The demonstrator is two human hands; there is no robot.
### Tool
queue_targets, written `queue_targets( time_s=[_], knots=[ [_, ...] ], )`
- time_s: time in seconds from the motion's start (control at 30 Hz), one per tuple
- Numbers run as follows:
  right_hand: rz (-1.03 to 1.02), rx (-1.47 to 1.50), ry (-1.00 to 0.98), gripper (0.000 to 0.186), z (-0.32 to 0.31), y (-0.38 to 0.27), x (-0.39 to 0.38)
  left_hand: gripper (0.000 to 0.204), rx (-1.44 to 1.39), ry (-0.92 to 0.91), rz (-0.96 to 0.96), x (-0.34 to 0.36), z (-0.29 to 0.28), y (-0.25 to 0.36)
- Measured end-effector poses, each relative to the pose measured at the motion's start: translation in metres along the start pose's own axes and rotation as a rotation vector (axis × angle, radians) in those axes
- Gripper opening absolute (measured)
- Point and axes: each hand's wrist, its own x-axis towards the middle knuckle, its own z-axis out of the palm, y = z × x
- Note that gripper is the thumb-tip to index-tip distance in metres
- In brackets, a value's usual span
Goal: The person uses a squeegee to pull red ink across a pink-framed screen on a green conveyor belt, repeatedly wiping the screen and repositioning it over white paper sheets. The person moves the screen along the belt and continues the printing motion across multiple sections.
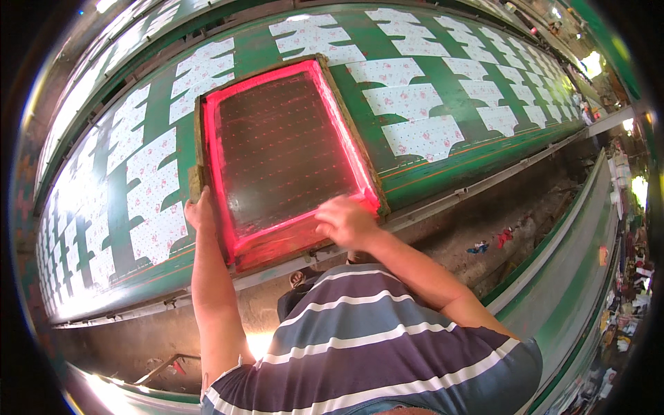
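Observation:
A screen-printing frame (pixel 277 149) lies tilted on the long green table in front of me, its dark mesh bordered by bright pink ink and dotted with rows of small marks. My left hand (pixel 199 209) grips the frame's left side, beside a small wooden block (pixel 196 181) on the rim. Over the near right corner of the frame is my right hand (pixel 346 223), its fingers curled and slightly blurred. Whatever those fingers may hold is hidden. White fabric pieces with small floral prints (pixel 425 137) lie flat in rows around the frame.
The green table (pixel 422 180) stretches far left and right, with a metal rail (pixel 477 190) along its near edge. Behind me to the right stands another green table (pixel 553 256). Red and blue scraps (pixel 503 238) lie on the floor between. Clutter (pixel 626 297) lines the far right.

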Motion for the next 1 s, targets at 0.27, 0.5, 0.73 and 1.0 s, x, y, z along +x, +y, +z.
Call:
queue_targets(
  time_s=[0.27,0.5,0.73,1.0],
  knots=[
    [0.564,-0.075,0.209,0.054,-0.046,0.13,-0.007,0.057,0.136,0.054,-0.047,-0.012,0.011,0.023],
    [0.631,-0.083,0.184,0.068,-0.039,0.14,0.027,0.049,0.086,0.12,-0.067,-0.011,0.007,0.008],
    [0.746,-0.093,0.217,0.062,-0.032,0.134,0.032,0.044,0.039,0.053,-0.1,-0.015,0.007,0.018],
    [0.545,-0.174,0.312,0.049,-0.065,0.099,0.05,0.033,-0.282,-0.118,-0.219,-0.005,-0.006,0.016]
  ],
)
